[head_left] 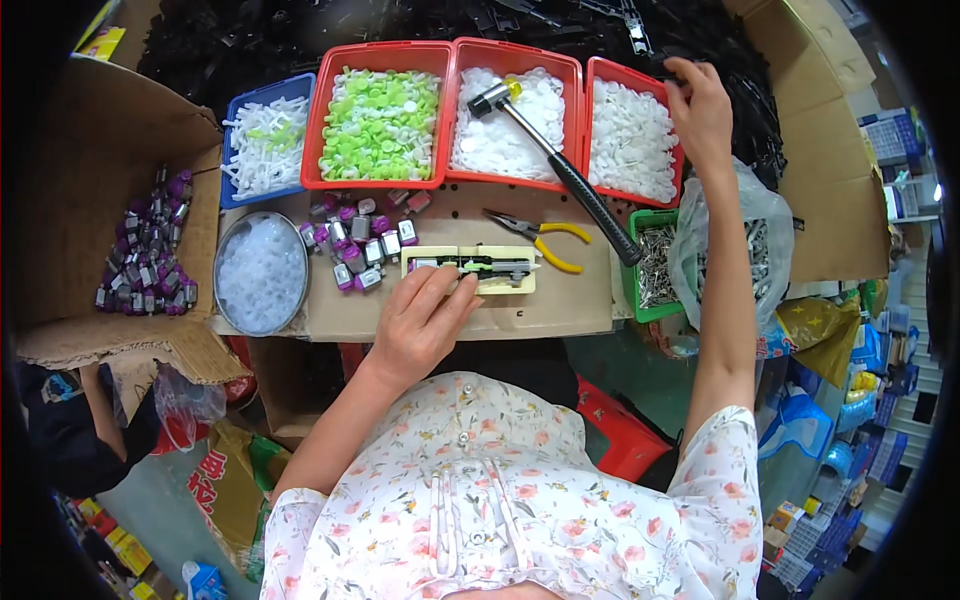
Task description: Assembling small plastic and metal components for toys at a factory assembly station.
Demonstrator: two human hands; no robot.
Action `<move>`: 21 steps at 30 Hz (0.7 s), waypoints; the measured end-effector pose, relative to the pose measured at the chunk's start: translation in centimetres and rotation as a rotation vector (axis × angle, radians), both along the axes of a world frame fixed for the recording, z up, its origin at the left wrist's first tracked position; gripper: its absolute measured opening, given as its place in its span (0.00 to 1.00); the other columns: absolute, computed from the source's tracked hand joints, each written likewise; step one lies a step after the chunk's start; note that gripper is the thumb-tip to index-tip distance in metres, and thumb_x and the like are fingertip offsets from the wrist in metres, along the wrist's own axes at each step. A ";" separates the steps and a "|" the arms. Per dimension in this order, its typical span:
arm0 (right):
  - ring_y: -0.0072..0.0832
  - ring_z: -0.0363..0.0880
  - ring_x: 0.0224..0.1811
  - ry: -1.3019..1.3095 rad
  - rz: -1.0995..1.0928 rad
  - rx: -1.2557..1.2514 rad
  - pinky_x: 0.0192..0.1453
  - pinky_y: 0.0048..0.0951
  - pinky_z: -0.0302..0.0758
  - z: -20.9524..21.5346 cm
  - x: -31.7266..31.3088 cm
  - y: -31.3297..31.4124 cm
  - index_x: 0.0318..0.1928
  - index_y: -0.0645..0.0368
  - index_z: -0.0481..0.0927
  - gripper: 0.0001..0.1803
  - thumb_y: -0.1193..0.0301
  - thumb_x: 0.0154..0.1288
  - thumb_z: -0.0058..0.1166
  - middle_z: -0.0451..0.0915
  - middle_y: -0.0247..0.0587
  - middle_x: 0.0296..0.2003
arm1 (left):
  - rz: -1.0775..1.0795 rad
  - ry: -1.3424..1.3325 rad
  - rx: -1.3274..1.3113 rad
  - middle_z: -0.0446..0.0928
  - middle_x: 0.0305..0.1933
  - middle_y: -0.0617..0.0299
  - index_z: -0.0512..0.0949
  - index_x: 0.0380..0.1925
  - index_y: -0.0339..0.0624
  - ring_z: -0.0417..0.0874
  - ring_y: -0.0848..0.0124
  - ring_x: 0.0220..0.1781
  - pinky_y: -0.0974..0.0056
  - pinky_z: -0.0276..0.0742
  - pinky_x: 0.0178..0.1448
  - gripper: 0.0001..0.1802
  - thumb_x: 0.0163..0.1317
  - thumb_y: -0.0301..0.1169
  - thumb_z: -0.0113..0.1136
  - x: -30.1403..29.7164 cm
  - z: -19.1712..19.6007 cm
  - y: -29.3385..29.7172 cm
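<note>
Head view | left hand (418, 325) flat, open on cream jig (470, 269) | right hand (700, 110) grip unclear, over black parts (740, 70)

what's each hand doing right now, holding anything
Left hand: open, fingers resting flat on the cream jig, gripping nothing.
Right hand: fingers curled over the pile of black parts behind the red tray; cannot tell if it holds one.
</note>
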State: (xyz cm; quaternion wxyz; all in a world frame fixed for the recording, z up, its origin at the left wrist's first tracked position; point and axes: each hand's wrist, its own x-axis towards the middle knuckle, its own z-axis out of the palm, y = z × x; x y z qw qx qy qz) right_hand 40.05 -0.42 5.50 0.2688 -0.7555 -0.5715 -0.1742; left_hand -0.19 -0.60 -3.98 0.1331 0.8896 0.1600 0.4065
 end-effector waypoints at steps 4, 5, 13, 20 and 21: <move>0.44 0.81 0.45 -0.312 -0.089 -0.092 0.48 0.39 0.80 -0.5 4.2 3.4 0.55 0.55 0.82 0.19 0.81 0.64 0.53 0.78 0.45 0.43 | 0.041 0.006 -0.006 0.78 0.45 0.55 0.83 0.43 0.34 0.79 0.57 0.46 0.57 0.78 0.49 0.17 0.51 0.23 0.73 -0.8 -0.1 0.1; 0.46 0.81 0.47 -0.387 -0.085 -0.158 0.49 0.42 0.80 -0.6 5.3 3.7 0.56 0.53 0.81 0.21 0.81 0.63 0.53 0.77 0.45 0.44 | 0.051 0.001 -0.006 0.78 0.45 0.55 0.83 0.43 0.35 0.79 0.57 0.46 0.57 0.78 0.49 0.17 0.51 0.23 0.73 -0.9 0.0 0.2; 0.46 0.82 0.38 -0.398 0.078 -0.029 0.40 0.40 0.79 2.8 2.2 1.0 0.56 0.46 0.81 0.19 0.77 0.67 0.55 0.79 0.41 0.42 | 0.129 -0.087 -0.132 0.79 0.42 0.55 0.84 0.41 0.36 0.79 0.56 0.43 0.57 0.77 0.45 0.18 0.47 0.21 0.74 -1.7 1.7 1.1; 0.30 0.80 0.37 -0.352 0.747 0.104 0.39 0.32 0.73 2.6 -16.8 -6.9 0.45 0.52 0.89 0.22 0.77 0.44 0.73 0.79 0.37 0.39 | -0.148 -0.513 -1.489 0.82 0.46 0.57 0.76 0.60 0.35 0.82 0.74 0.40 0.72 0.77 0.39 0.22 0.69 0.33 0.62 -0.1 5.4 1.6; 0.29 0.81 0.37 -0.347 0.847 0.122 0.37 0.30 0.72 2.1 -18.6 -7.3 0.44 0.51 0.88 0.21 0.74 0.44 0.71 0.78 0.35 0.38 | -0.331 -0.602 -1.761 0.82 0.46 0.58 0.72 0.65 0.34 0.82 0.76 0.41 0.73 0.77 0.38 0.26 0.72 0.37 0.59 0.0 5.9 1.9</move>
